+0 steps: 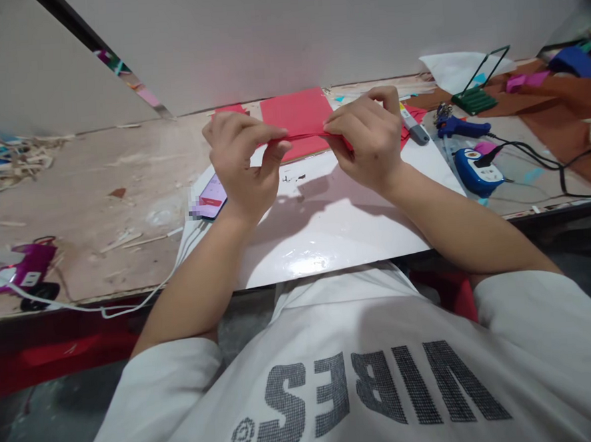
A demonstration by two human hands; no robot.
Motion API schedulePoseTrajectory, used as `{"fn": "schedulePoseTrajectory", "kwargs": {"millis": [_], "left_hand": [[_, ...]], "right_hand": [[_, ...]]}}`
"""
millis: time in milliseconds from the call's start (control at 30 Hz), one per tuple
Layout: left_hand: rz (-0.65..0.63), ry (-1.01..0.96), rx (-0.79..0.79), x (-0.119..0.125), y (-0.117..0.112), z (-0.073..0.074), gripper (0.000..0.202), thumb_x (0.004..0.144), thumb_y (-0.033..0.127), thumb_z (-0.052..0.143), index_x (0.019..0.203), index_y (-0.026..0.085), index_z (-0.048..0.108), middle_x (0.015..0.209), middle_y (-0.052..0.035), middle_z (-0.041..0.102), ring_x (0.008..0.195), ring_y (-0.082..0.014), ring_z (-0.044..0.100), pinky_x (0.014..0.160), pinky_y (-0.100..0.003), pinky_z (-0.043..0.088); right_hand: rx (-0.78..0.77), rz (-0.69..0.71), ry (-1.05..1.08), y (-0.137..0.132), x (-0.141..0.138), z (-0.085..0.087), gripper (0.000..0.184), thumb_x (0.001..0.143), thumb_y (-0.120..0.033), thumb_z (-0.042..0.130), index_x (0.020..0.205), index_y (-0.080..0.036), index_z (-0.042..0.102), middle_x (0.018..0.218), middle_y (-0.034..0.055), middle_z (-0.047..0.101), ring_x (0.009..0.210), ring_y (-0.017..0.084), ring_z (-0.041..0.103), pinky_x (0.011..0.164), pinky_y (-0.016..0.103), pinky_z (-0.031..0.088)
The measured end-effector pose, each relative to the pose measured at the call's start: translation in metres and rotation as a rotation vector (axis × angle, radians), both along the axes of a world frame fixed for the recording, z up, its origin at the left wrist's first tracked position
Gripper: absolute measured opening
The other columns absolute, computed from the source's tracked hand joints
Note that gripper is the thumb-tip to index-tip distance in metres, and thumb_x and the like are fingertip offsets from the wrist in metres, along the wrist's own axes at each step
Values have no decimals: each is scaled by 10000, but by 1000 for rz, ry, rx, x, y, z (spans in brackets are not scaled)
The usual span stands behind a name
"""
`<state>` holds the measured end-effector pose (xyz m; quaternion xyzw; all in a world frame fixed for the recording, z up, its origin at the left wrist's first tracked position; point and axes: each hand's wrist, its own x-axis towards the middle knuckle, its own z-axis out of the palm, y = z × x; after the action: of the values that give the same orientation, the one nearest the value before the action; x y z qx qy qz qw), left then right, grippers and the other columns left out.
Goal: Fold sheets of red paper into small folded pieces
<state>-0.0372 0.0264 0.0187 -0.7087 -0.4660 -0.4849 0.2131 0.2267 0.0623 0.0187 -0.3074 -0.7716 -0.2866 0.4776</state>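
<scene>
Both hands hold a folded red paper sheet just above a glossy white board. My left hand pinches the sheet's left edge between thumb and fingers. My right hand pinches its right edge the same way. The sheet's near edge is flattened into a fold between the two hands, and its far part lies flat towards the wall.
A phone with a white cable lies left of the board. A marker, two blue glue guns, black cords and brown and purple sheets crowd the right. Wooden sticks and a purple item sit left. A white wall stands close behind.
</scene>
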Motion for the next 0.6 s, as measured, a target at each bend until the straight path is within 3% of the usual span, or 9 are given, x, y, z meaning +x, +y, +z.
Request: {"fn": "schedulePoseTrajectory", "kwargs": {"millis": [100,167,300,400,600], "left_hand": [[-39,-6,61,0,-1,-1,387,1301,646,708,1075,352,815,1061,-80,828,1205,-379,821,1225,-718,627],[-56,-15,22,0,2,-3,392,1298,673,710,1093,356,814,1125,-91,826,1264,-385,798,1290,-734,573],[-124,-65,-143,-2,9,-6,433,1292,738,697,1175,337,810,1244,-99,838,1416,-389,745,1439,-769,390],[-148,-75,-291,-4,11,0,460,1267,781,720,1160,343,810,1234,-96,847,1485,-407,725,1452,-771,356],[-155,20,-267,-10,10,2,428,1293,702,720,1128,321,826,1237,-93,889,1393,-383,760,1453,-793,334]], "right_hand": [[53,70,54,0,0,0,384,1346,-287,523,1072,-340,787,1027,-34,972,892,244,811,1076,532,534],[92,117,83,0,0,0,366,1350,-274,544,1071,-324,776,1015,-38,965,902,233,817,1066,525,531],[-60,79,4,0,1,-1,424,1359,-310,480,1099,-338,815,1069,8,976,1015,270,853,1142,574,531],[-140,31,-28,-1,1,-2,447,1359,-317,454,1118,-342,831,1120,12,984,1079,282,867,1186,601,536],[-169,19,-66,-3,1,0,410,1355,-353,470,1114,-367,803,1141,-2,988,1085,279,864,1211,583,550]]}}
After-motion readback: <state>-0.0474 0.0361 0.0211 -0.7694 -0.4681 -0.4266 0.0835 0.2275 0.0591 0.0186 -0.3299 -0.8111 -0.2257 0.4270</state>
